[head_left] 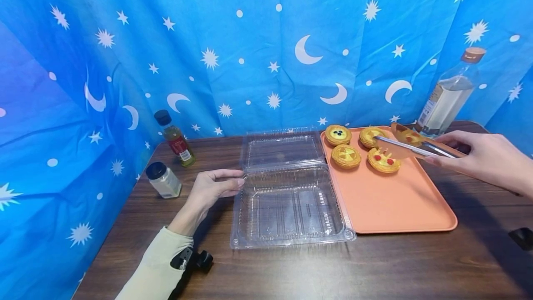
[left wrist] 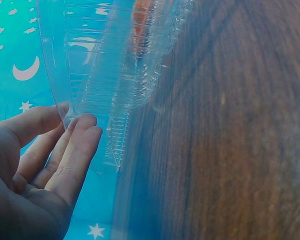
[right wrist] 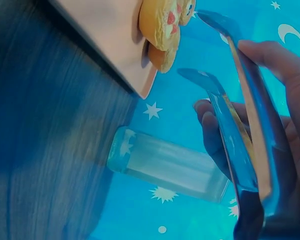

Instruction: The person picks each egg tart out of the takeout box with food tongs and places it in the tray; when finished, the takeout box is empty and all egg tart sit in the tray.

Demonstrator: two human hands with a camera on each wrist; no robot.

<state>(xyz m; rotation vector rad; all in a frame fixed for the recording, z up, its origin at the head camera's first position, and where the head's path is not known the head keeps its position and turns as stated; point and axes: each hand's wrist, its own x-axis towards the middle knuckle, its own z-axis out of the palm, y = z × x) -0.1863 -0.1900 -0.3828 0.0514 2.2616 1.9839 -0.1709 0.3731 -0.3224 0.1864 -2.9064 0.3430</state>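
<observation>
My left hand pinches the left rim of a clear plastic clamshell container between thumb and fingers. The container lies with its base toward me and its lid folded back. In my right hand I hold metal tongs with their arms apart, tips toward the tarts. Several egg tarts sit at the far end of an orange tray: one with dark berries, one with a cross pattern, one with red fruit, and a tart at the tongs' tip.
A tall clear bottle stands behind the tray on the right. At the far left are a small oil bottle and a dark-capped jar. A blue curtain hangs along the back of the wooden table.
</observation>
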